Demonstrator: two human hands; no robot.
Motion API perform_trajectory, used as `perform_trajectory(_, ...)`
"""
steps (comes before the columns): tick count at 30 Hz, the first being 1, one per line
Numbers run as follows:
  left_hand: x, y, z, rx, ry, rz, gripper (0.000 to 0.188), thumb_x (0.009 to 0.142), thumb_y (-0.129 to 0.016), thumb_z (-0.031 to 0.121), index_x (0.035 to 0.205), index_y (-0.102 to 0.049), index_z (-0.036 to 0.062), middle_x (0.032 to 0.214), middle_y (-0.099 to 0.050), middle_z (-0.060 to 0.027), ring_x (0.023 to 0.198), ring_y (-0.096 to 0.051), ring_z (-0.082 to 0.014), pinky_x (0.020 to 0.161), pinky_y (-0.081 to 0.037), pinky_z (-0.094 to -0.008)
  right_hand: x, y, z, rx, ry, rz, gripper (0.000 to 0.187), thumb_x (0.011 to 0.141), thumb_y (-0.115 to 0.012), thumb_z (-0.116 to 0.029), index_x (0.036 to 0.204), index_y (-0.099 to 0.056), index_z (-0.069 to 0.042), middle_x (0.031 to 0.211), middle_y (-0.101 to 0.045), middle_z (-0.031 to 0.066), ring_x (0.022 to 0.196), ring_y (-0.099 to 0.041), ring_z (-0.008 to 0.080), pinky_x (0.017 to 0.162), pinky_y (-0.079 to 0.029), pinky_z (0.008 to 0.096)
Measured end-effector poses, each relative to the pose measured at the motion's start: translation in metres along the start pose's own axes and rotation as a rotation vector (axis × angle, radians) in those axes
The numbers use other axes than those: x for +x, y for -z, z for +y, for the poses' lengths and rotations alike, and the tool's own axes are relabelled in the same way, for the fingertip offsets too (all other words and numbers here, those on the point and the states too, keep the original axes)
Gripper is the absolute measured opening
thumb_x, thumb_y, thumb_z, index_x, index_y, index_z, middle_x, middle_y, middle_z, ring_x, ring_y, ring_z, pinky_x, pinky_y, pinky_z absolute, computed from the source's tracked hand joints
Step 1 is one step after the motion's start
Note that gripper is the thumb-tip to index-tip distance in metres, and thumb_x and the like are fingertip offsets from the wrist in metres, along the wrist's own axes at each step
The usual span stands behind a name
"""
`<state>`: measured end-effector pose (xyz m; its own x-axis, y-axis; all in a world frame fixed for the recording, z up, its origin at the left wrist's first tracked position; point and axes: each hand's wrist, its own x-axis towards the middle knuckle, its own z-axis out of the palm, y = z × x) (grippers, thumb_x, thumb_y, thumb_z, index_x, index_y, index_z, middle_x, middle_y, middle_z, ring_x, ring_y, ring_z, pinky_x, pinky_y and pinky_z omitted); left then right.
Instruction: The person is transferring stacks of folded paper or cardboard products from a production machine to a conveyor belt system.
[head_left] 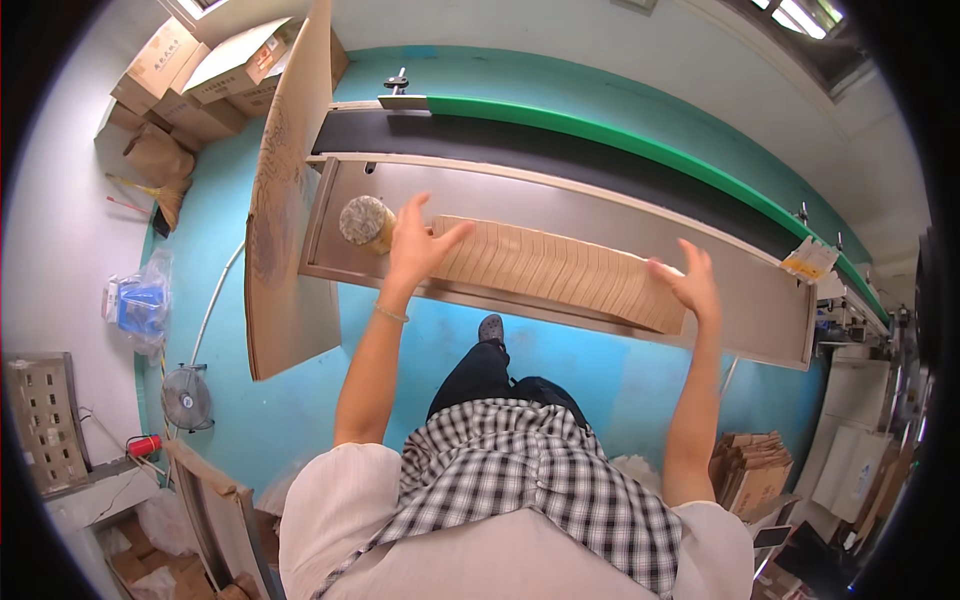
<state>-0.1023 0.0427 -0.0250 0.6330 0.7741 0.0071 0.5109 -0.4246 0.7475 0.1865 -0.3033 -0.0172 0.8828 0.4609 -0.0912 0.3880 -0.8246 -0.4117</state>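
Note:
A long row of thin brown cardboard pieces (555,272), packed side by side, lies along the near part of a metal tray-like worktop (560,205). My left hand (414,245) is at the row's left end, thumb and fingers spread, holding nothing. At the right end is my right hand (690,282), also open, its thumb over the last pieces. Whether either hand touches the row, I cannot tell. Just left of my left hand stands a short cylinder (366,222) with a speckled grey top and yellowish side.
Behind the worktop runs a dark conveyor belt (560,187) with a green rail (640,141). A tall cardboard sheet (283,210) stands at its left end. A yellow-and-white packet (809,259) sits at the right. A fan (187,398) and stacked cartons (200,75) are on the left.

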Motion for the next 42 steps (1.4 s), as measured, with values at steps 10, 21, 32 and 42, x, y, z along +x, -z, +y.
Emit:
perform_trajectory(10, -0.018, -0.042, 0.011, 0.123, -0.071, 0.262, 0.092, 0.073, -0.086, 0.044, 0.14, -0.046, -0.005, 0.122, -0.054, -0.0204, 0.116, -0.055, -0.0384, 0.097, -0.046, -0.0472, -0.019, -0.045, 0.103, 0.92, -0.344, -0.075, 0.066, 0.089, -0.076, -0.045, 0.132, -0.052, -0.001, 0.122, -0.061, 0.0091, 0.11, -0.059, 0.0183, 0.092, -0.05, 0.0351)
perform_trajectory(21, 0.003, -0.038, 0.015, 0.555, -0.135, 0.441, 0.06, 0.088, -0.075, 0.029, 0.136, -0.053, 0.0002, 0.136, -0.051, -0.0239, 0.124, -0.051, -0.042, 0.101, -0.044, -0.0496, 0.025, -0.059, -0.015, 0.643, -0.039, 0.06, 0.047, 0.092, -0.072, -0.037, 0.119, -0.059, -0.001, 0.115, -0.064, 0.019, 0.105, -0.063, 0.0274, 0.089, -0.05, 0.0376)
perform_trajectory(32, 0.072, -0.205, 0.181, 0.124, -0.789, -0.371, 0.082, 0.069, -0.086, 0.047, 0.135, -0.056, 0.0094, 0.143, -0.05, -0.0194, 0.138, -0.041, -0.039, 0.11, -0.036, -0.0506, 0.06, -0.054, -0.001, 1.306, -0.419, -0.226, 0.038, 0.095, -0.069, -0.033, 0.113, -0.068, 0.0, 0.102, -0.068, 0.0056, 0.089, -0.059, 0.0112, 0.08, -0.049, 0.0282)
perform_trajectory(42, 0.104, -0.221, 0.184, 0.094, -0.626, -0.802, 0.072, 0.07, -0.081, 0.059, 0.117, -0.063, 0.0077, 0.116, -0.068, -0.0148, 0.104, -0.066, -0.0361, 0.089, -0.053, -0.0448, 0.121, -0.042, 0.04, 1.615, -0.48, -0.129, 0.027, 0.098, -0.066, -0.027, 0.116, -0.063, -0.006, 0.098, -0.069, 0.0077, 0.086, -0.065, 0.0104, 0.073, -0.051, 0.0252)
